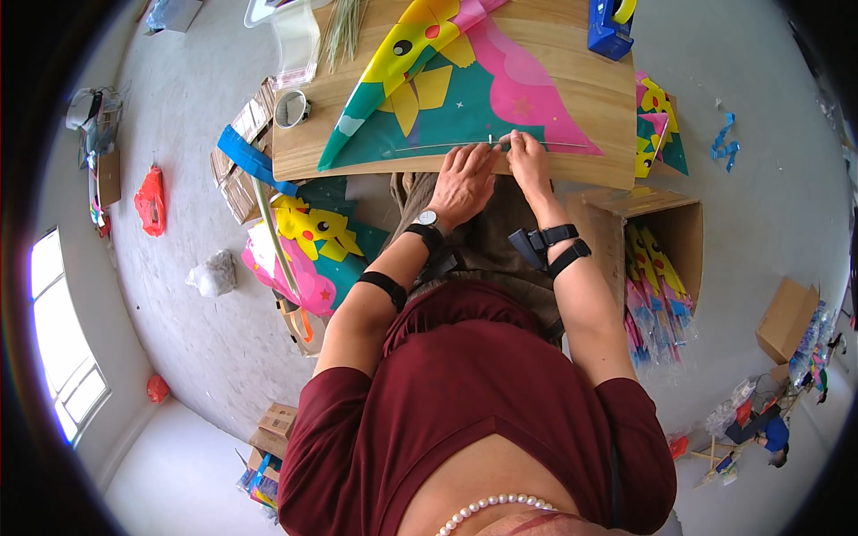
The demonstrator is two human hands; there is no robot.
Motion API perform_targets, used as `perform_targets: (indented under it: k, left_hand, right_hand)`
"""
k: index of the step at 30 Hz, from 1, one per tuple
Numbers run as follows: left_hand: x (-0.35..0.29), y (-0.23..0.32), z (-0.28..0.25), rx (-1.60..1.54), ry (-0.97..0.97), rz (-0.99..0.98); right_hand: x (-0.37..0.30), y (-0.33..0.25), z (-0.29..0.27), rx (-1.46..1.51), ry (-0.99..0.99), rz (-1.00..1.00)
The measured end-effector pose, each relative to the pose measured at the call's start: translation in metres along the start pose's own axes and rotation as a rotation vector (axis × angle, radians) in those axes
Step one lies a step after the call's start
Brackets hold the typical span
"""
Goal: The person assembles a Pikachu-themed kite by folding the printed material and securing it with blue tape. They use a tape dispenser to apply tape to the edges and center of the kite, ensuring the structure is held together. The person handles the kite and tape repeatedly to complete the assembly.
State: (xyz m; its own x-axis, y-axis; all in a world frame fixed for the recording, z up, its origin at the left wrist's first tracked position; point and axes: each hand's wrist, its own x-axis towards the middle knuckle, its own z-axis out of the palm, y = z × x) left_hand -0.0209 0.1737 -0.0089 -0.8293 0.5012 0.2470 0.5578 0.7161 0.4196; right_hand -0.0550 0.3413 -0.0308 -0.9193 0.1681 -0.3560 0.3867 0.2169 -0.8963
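A triangular kite [465, 98] of printed plastic sheet, green, pink and yellow with a cartoon figure, lies on the wooden table. Along its near edge runs a thin pale rod [420, 145], with a small white piece at its middle. My left hand [465, 183] has its bent fingers closed over that edge, just left of the white piece; its thumb is mostly hidden. Thumb and fingertips of my right hand [527, 161] pinch at the rod, close beside the left fingertips. Exactly what sits between the right fingertips is too small to make out.
On the table stand a blue tape dispenser [611, 31], a tape roll [291, 109], clear bags [297, 45] and a bundle of thin sticks [347, 31]. More kite sheets [313, 237] hang at the left. A cardboard box [666, 210] with packed kites stands right of my legs.
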Motion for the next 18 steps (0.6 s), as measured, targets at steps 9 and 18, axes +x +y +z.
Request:
perform_targets:
  k: [9, 18]
  left_hand:
    - [-0.001, -0.003, 0.0, -0.024, 0.007, 0.015]
    - [-0.002, -0.003, -0.001, -0.05, 0.02, 0.014]
  right_hand:
    - [-0.007, -0.003, 0.009, -0.298, 0.151, -0.17]
    - [-0.006, -0.024, -0.011, -0.615, 0.26, -0.596]
